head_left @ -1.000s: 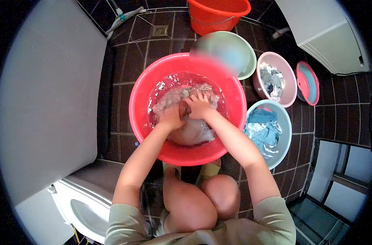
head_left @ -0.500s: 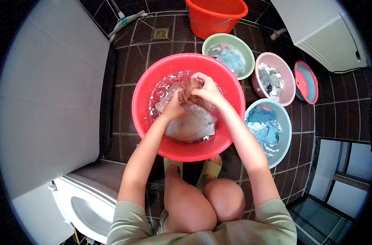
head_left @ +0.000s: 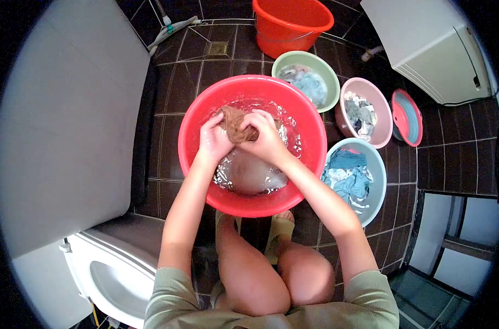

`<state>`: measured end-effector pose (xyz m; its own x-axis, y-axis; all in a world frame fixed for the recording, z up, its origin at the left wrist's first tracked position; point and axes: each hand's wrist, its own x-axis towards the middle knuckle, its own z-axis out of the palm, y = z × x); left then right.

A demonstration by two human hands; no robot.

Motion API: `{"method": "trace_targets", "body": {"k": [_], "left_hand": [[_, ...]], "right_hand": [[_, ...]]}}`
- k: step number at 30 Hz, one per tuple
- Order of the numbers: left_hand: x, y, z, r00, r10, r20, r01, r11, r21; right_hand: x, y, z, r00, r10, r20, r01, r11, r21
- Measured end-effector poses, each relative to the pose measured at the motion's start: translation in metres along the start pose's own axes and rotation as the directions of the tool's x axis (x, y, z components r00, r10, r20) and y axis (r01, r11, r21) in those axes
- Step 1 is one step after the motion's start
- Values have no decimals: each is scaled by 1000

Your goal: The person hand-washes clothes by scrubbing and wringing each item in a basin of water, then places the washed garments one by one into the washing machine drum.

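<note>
A wet, bunched brown cloth (head_left: 236,122) is held between my two hands above the water in a large red basin (head_left: 197,178). My left hand (head_left: 215,138) grips the cloth from the left, palm turned up and fingers curled at its edge. From the right, my right hand (head_left: 265,138) pinches the cloth with bent fingers. Beneath both hands, a pale, whitish mass (head_left: 249,171) lies in the rippling water; I cannot make out what it is.
Beyond the basin stands a red bucket (head_left: 288,27). To the right are a green basin (head_left: 334,82), a pink basin (head_left: 388,123) and a light blue basin (head_left: 378,189), all holding laundry. A collapsible basin (head_left: 407,118) leans at the wall. A toilet (head_left: 118,285) is at lower left.
Both hands have shifted left with the brown cloth, and it is more spread between them. My left hand has turned palm up. The water's ripples have moved to the right side.
</note>
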<state>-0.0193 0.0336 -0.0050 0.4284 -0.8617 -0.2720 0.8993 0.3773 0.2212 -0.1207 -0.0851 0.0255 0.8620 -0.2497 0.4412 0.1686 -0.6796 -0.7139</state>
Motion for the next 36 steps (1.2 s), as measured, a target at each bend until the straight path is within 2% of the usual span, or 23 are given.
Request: {"method": "trace_targets", "body": {"k": [2, 4, 5, 8, 9, 12, 13, 16, 17, 20, 23, 26, 27, 30, 31, 32, 33, 35, 36], "left_hand": [[5, -3, -7, 995, 8, -97, 3, 994, 108], [8, -6, -5, 986, 15, -164, 26, 969, 245], [6, -7, -5, 963, 9, -271, 87, 936, 340], [8, -7, -13, 941, -93, -326, 251, 837, 486], [9, -9, -11, 890, -153, -430, 364, 806, 467], [3, -20, -5, 908, -164, -386, 413, 521, 748], [2, -19, -6, 861, -308, -404, 507, 473, 720], [-3, -25, 12, 878, -326, -350, 451, 321, 833], [-1, -26, 5, 909, -292, -298, 379, 274, 884], [7, -39, -31, 965, 25, -260, 245, 262, 933], [0, -33, -8, 981, -133, -140, 160, 154, 975], [-3, -41, -20, 985, -143, -92, 83, -70, 994], [-6, -42, -20, 984, -165, -66, 47, -118, 992], [-4, -54, -30, 990, -80, 115, -135, -345, 929], [-5, -54, -23, 984, -74, 161, -178, -411, 894], [-7, -54, -15, 976, -70, 207, -215, -475, 853], [-9, -53, -7, 965, -69, 253, -249, -540, 804], [-12, -54, 5, 964, -82, 254, -251, -601, 759], [-13, -54, 8, 963, -87, 254, -251, -631, 734]], "right_hand": [[-5, -16, -11, 980, -144, 138, 176, 950, -259], [-12, -7, -13, 978, -104, 183, 138, 973, -184], [-14, -3, -15, 975, -85, 205, 117, 982, -150], [-6, -6, -25, 990, 68, 120, -50, 987, -153], [-2, -11, -28, 988, 60, 141, -26, 972, -232], [-6, 8, -18, 944, -42, 327, 93, 986, -141], [-9, 10, -20, 903, -93, 420, 177, 970, -167], [-16, 23, -16, 824, 44, 565, 141, 950, -280], [-22, 26, -10, 879, -28, 475, 203, 925, -321], [-30, 41, 5, 890, 47, 453, 189, 867, -461], [-22, 37, -4, 770, 200, 606, 210, 818, -536], [-23, 26, -14, 768, 281, 575, 78, 851, -519], [-26, 27, -12, 692, 398, 603, -19, 844, -536], [-41, 33, -11, 741, 434, 512, -204, 873, -444], [-46, 45, -8, 674, 472, 568, -379, 881, -282], [-51, 58, -5, 604, 486, 632, -544, 831, -119], [-50, 60, -7, 537, 476, 697, -689, 724, 36], [-50, 61, -19, 171, 441, 881, -956, 291, 40], [-45, 53, -27, -1, 341, 940, -999, 46, -18]]}}
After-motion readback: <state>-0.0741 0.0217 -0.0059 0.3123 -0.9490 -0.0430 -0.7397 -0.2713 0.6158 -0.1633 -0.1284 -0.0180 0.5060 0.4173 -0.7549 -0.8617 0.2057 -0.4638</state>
